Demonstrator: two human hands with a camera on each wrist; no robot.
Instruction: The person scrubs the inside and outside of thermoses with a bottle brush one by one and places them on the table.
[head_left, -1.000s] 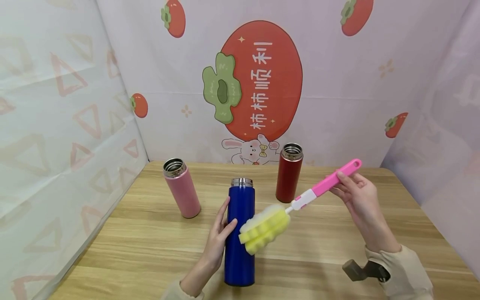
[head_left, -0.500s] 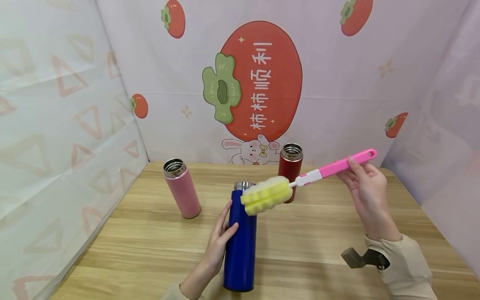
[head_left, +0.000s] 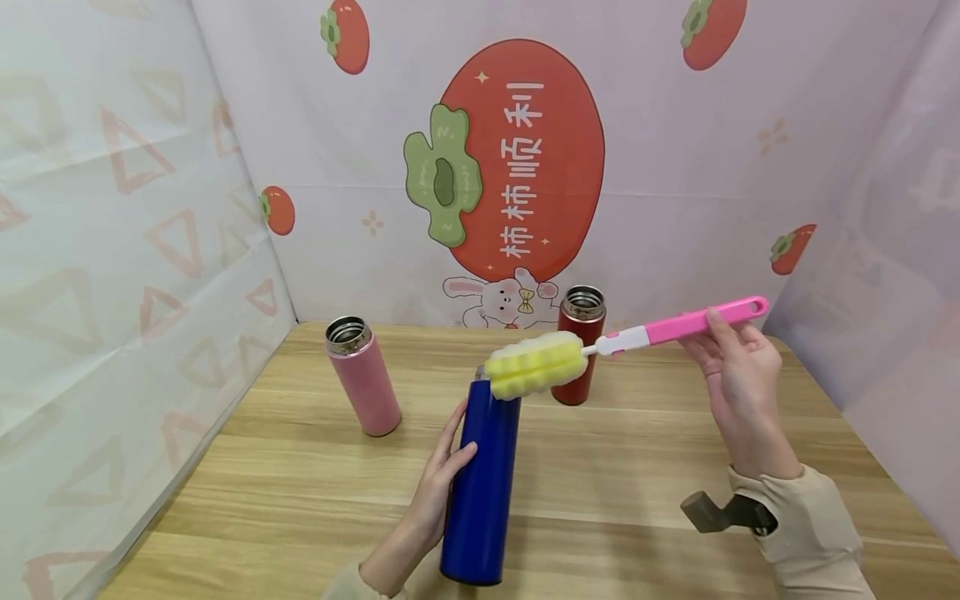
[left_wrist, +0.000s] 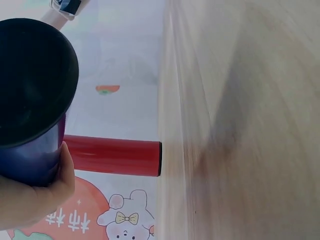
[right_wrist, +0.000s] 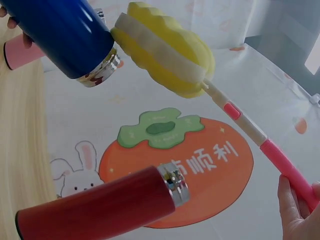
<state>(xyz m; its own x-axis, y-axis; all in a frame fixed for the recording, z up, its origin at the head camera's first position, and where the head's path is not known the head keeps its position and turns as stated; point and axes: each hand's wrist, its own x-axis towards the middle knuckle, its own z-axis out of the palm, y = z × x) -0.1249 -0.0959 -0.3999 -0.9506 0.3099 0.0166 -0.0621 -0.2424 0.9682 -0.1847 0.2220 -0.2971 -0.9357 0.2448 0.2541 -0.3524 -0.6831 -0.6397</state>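
My left hand [head_left: 435, 492] grips a blue thermos bottle [head_left: 480, 492] around its side. The bottle leans with its top to the right; in the left wrist view its dark base [left_wrist: 35, 80] shows, raised off the table. My right hand [head_left: 742, 383] pinches the pink handle of a bottle brush [right_wrist: 165, 55] and holds it in the air. The yellow and white sponge head [head_left: 536, 367] lies level beside the blue bottle's steel mouth, which it partly hides in the head view. From the right wrist view, the sponge tip is close to the bottle's neck; contact is unclear.
On the wooden table [head_left: 300, 500], an open pink thermos bottle [head_left: 366, 387] stands at the left. A lidless red thermos bottle [head_left: 573, 392] stands at the back, partly behind the brush. Printed cloth walls [head_left: 675, 125] rise behind and at both sides.
My right hand has raised the brush and moved it slightly right, bringing the sponge from the bottle's middle up to its mouth. The blue bottle has lifted and tilted to the right.
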